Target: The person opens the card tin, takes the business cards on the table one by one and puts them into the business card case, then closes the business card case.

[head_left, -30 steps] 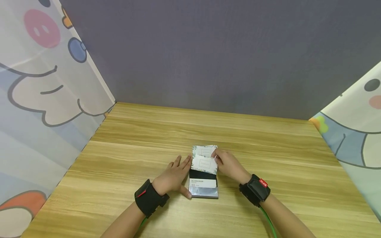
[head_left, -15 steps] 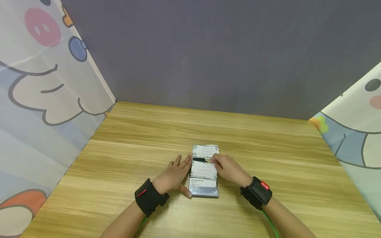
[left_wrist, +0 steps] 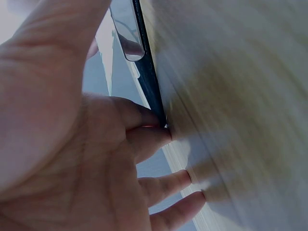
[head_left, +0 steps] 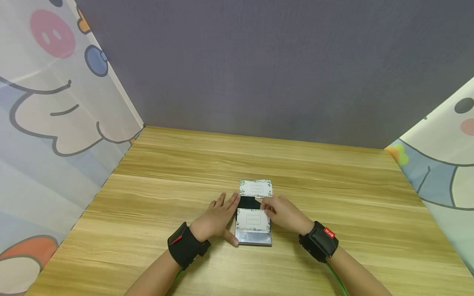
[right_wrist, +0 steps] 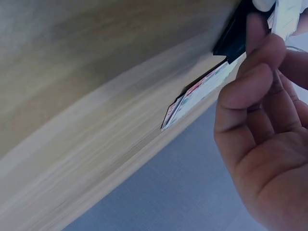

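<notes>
A dark business card case with a shiny silver lower part lies flat, its black inside exposed above. Over it is a white business card with a leafy border; its top right corner is pinched by my right hand. In the right wrist view the right hand has curled fingers, and the card shows past them. My left hand lies along the case's left side, fingers spread and thumb at the lower corner. In the left wrist view, fingertips of the left hand touch the case edge.
Behind the case a small stack of similar leafy cards lies at its top end. All this sits on a wood-grain table. A grey panel stands along the back, and cartoon-printed curtains hang on both sides.
My right hand has drawn the leafy card down toward me, off the stack and over the silver part, covering the printed card there. More black inside shows. My left hand has stayed put.
</notes>
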Available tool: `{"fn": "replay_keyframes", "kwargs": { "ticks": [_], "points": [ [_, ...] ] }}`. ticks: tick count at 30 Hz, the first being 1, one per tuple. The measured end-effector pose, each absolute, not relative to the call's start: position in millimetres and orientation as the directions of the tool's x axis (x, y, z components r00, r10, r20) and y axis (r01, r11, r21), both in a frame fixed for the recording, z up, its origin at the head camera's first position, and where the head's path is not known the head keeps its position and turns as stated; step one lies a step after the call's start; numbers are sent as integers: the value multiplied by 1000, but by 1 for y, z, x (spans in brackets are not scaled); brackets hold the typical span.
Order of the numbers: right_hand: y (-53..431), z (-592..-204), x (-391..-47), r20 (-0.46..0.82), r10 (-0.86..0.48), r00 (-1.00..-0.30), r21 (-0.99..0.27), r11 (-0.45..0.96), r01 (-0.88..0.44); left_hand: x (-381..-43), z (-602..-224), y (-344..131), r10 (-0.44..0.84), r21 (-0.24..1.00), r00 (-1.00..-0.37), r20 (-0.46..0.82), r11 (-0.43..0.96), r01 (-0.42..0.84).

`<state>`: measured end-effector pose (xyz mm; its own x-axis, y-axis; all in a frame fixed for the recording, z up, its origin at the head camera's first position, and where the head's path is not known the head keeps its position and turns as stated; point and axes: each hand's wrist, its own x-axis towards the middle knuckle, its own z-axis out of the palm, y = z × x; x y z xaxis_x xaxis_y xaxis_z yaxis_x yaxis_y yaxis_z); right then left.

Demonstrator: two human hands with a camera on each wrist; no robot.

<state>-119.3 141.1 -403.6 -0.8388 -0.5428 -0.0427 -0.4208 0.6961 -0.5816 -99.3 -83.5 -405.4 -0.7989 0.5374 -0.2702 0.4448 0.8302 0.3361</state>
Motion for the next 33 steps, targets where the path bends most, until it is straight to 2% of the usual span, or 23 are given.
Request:
{"fn": "replay_keyframes", "kwargs": {
  "ticks": [17,33],
  "points": [
    [140,-406,-113,-46,-594,-803,-525,698,-486,-100,-406,-83,532,333,-799,-279,835,439],
    [141,-404,-110,-81,-654,-752,-593,639,-491,-100,-406,-83,529,328,-798,-288,837,437]
  ]
}}
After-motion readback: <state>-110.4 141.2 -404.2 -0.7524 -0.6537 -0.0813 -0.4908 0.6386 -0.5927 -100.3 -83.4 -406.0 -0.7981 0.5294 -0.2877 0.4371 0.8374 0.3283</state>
